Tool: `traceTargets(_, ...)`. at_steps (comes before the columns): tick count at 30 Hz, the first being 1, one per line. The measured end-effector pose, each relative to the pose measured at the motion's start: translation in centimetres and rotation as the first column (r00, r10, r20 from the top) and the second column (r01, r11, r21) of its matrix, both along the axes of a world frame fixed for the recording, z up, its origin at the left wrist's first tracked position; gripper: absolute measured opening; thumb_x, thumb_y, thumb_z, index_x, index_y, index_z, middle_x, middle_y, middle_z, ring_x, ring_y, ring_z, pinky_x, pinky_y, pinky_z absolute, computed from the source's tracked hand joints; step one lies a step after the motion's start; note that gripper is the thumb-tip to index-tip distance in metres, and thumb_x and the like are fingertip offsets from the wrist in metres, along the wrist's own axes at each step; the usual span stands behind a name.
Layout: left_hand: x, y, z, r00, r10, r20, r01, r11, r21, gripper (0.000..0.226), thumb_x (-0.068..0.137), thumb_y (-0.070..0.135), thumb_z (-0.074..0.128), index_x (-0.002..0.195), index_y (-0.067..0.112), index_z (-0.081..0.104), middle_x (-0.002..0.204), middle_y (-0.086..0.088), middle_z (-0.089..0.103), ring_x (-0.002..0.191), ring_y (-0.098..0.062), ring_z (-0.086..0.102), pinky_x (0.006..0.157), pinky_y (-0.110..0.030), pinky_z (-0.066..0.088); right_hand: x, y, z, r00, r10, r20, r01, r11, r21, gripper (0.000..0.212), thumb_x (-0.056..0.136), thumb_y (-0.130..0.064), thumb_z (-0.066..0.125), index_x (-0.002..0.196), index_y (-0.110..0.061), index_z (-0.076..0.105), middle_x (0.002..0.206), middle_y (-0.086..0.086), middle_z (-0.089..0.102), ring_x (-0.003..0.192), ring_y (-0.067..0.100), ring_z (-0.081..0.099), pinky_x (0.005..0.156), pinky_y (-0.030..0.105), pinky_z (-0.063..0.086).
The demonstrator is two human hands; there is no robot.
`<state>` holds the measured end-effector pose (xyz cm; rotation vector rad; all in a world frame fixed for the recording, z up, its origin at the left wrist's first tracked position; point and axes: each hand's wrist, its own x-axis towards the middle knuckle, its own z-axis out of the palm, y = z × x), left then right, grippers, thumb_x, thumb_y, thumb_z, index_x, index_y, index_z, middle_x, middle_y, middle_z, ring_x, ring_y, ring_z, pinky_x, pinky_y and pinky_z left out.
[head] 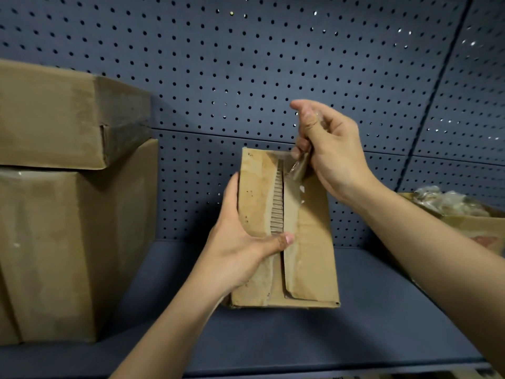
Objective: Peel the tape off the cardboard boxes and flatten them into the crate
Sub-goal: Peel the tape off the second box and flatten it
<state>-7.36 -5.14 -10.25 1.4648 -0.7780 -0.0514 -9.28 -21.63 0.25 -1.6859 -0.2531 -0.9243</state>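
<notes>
A small brown cardboard box [311, 242] stands on end on the dark blue shelf [369, 324], its flap seam facing me with torn paper and bare corrugation along it. My left hand [240, 253] grips the box's left side, thumb pressed across the seam. My right hand [328, 149] is at the box's top right corner and pinches a crumpled strip of clear tape [296, 166] that still clings to the top of the seam.
Two large cardboard boxes are stacked at the left, the upper box [62, 116] on the lower box [68, 247]. An open carton [470, 222] with crumpled clear plastic in it stands at the right edge. A perforated blue back panel [273, 64] closes the shelf behind.
</notes>
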Motion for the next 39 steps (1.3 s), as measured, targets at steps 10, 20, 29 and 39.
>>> traceTargets(10, 0.1, 0.1, -0.9, 1.0, -0.016, 0.023, 0.016, 1.0, -0.007, 0.115, 0.066, 0.022, 0.093, 0.151, 0.048, 0.021, 0.128, 0.03, 0.059, 0.122, 0.006, 0.054, 0.112, -0.039, 0.04, -1.0, -1.0, 1.6, 0.985, -0.172, -0.008, 0.162, 0.941, -0.298, 0.037, 0.1, -0.035, 0.041, 0.125, -0.024, 0.066, 0.086, 0.005, 0.053, 0.071, 0.005, 0.049, 0.073, 0.031, 0.044)
traceTargets(20, -0.3, 0.0, -1.2, 0.999, -0.016, 0.035, 0.017, 0.999, -0.03, 0.116, 0.064, 0.022, 0.094, 0.15, 0.051, 0.022, 0.129, 0.033, 0.057, 0.123, 0.006, 0.053, 0.111, -0.04, 0.041, -3.6, -1.5, 1.7, 0.92, -0.322, -0.223, 0.031, 0.627, -0.778, 0.038, 0.092, -0.049, 0.056, 0.129, -0.042, 0.058, 0.119, -0.011, 0.058, 0.104, 0.001, 0.06, 0.088, 0.01, 0.043)
traceTargets(29, -0.5, 0.1, -1.0, 0.999, -0.009, 0.053, 0.011, 1.0, -0.028, 0.115, 0.065, 0.021, 0.093, 0.15, 0.049, 0.022, 0.127, 0.038, 0.056, 0.12, 0.012, 0.052, 0.111, -0.034, 0.04, -5.0, -0.7, 1.8, 0.942, -0.336, -0.016, 0.148, 0.456, -0.878, 0.033, 0.092, -0.027, 0.066, 0.125, -0.026, 0.069, 0.103, -0.009, 0.073, 0.093, 0.008, 0.068, 0.083, 0.027, 0.053)
traceTargets(39, -0.8, 0.3, -1.3, 0.998, -0.031, 0.057, 0.032, 0.999, -0.031, 0.116, 0.067, 0.019, 0.092, 0.152, 0.049, 0.019, 0.132, 0.03, 0.057, 0.124, 0.005, 0.053, 0.112, -0.039, 0.041, -5.1, -0.4, 2.3, 0.912, -0.41, -0.004, 0.223, 0.504, -0.835, 0.037, 0.094, -0.016, 0.066, 0.13, -0.022, 0.065, 0.096, -0.01, 0.058, 0.087, 0.006, 0.057, 0.076, 0.013, 0.044)
